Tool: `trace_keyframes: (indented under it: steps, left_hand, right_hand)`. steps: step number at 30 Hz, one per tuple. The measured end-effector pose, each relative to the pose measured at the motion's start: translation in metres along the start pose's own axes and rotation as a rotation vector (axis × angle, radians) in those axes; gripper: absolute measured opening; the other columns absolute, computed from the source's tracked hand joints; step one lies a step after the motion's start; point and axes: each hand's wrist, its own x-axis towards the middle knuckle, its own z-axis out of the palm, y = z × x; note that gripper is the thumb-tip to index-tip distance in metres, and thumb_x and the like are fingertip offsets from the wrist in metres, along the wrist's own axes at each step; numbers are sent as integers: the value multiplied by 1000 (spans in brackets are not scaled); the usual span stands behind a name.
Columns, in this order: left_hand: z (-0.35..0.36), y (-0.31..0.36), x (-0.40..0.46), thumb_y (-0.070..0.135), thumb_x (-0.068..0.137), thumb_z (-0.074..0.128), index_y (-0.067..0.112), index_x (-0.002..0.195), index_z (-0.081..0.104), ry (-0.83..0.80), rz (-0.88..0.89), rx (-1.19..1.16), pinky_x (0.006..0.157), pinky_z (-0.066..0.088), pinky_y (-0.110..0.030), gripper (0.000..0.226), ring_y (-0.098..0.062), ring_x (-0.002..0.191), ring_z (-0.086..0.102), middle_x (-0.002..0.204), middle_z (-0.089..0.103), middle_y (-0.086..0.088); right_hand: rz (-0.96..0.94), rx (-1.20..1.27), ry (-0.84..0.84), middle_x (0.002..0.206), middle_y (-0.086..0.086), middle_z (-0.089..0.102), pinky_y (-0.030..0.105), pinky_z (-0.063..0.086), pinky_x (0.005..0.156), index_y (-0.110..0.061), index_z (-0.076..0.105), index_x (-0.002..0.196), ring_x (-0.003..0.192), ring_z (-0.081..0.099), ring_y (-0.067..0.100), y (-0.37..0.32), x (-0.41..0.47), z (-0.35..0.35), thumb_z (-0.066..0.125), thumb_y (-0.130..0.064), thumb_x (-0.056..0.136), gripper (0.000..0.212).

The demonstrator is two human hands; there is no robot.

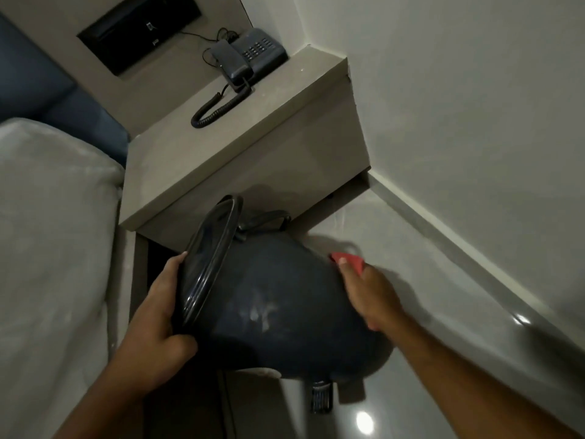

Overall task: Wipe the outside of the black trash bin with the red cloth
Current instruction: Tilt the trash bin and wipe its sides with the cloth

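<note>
The black trash bin (278,305) is tipped on its side in the air, lid end to the left, foot pedal at the bottom. My left hand (158,308) grips its glossy lid rim, thumb under the body. My right hand (367,293) presses the red cloth (349,261) against the bin's right flank; only a small corner of the cloth shows above my fingers. Pale smudges mark the bin's front.
A beige bedside shelf (221,166) juts out just behind the bin, carrying a dark telephone (250,55) with a coiled cord. The bed (53,236) lies to the left. A white wall (474,106) and glossy tiled floor (443,327) are to the right.
</note>
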Motion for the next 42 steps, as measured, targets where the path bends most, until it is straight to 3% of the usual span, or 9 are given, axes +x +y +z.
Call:
trace_keyframes:
  steps: [3, 6, 11, 16, 21, 26, 32, 35, 42]
  left_hand:
    - [4, 4, 0, 12, 49, 65, 30, 148, 21, 8, 16, 45, 96, 46, -53, 109, -21, 126, 43, 141, 42, 1]
    - [7, 12, 4, 14, 50, 64, 26, 148, 19, 15, 20, 79, 98, 44, -55, 109, -23, 127, 40, 143, 38, -1]
    - [11, 22, 8, 14, 50, 62, 20, 148, 21, 36, 27, 168, 103, 40, -49, 107, -18, 127, 38, 142, 36, -1]
    - [17, 31, 11, 14, 48, 57, 16, 150, 14, 41, -4, 206, 108, 34, -48, 110, -23, 135, 32, 150, 31, -6]
    - [14, 44, 29, 21, 52, 61, 26, 138, 27, -33, -1, 188, 90, 48, -43, 92, -17, 114, 45, 125, 41, 8]
    - [12, 41, 33, 24, 46, 66, 32, 142, 18, -63, -43, 171, 82, 48, -39, 108, -17, 109, 43, 123, 37, 6]
    - [13, 42, 29, 28, 46, 68, 36, 143, 13, -60, -17, 167, 91, 46, -40, 111, -13, 112, 38, 125, 33, 10]
    - [15, 41, 29, 30, 49, 66, 30, 142, 19, -43, 17, 172, 93, 46, -44, 105, -14, 113, 39, 127, 36, 7]
    - [2, 10, 14, 30, 42, 61, 38, 135, 35, -12, 170, 104, 83, 46, -33, 97, -4, 114, 50, 122, 49, 22]
  right_hand:
    - [78, 47, -158, 121, 15, 70, 53, 46, 104, -19, 69, 117, 113, 63, 34, -22, 10, -13, 28, -77, 87, 77]
    - [-209, 83, -68, 88, -2, 68, 51, 49, 97, -31, 67, 89, 93, 64, 18, -88, -30, -4, 21, -80, 88, 68]
    - [-641, 55, 191, 162, -5, 37, 54, 13, 121, -36, 27, 155, 149, 28, 18, -115, -114, 39, 17, -62, 101, 61]
    - [-1077, -342, 525, 155, 5, 48, 72, 44, 96, -26, 48, 140, 144, 36, 38, -24, -146, 74, 69, -41, 79, 67]
    - [-1081, -208, 361, 168, -5, 21, 68, 13, 116, -28, 29, 157, 154, 16, 34, -66, -128, 64, 66, -49, 76, 91]
    - [-1129, -299, 442, 163, 3, 32, 69, 29, 110, -32, 32, 153, 148, 30, 36, 21, -99, 42, 51, -53, 94, 66]
    - [-95, -34, 263, 144, 12, 58, 56, 41, 110, -23, 46, 147, 133, 52, 32, 7, -51, -5, 12, -67, 95, 76]
    - [-248, -33, 244, 109, 5, 69, 48, 50, 96, -28, 64, 114, 108, 65, 26, -61, -51, -13, 1, -69, 95, 77]
    - [-802, -162, 156, 170, -3, 20, 58, 11, 119, -36, 10, 161, 154, 17, 27, -65, -134, 46, 21, -63, 100, 67]
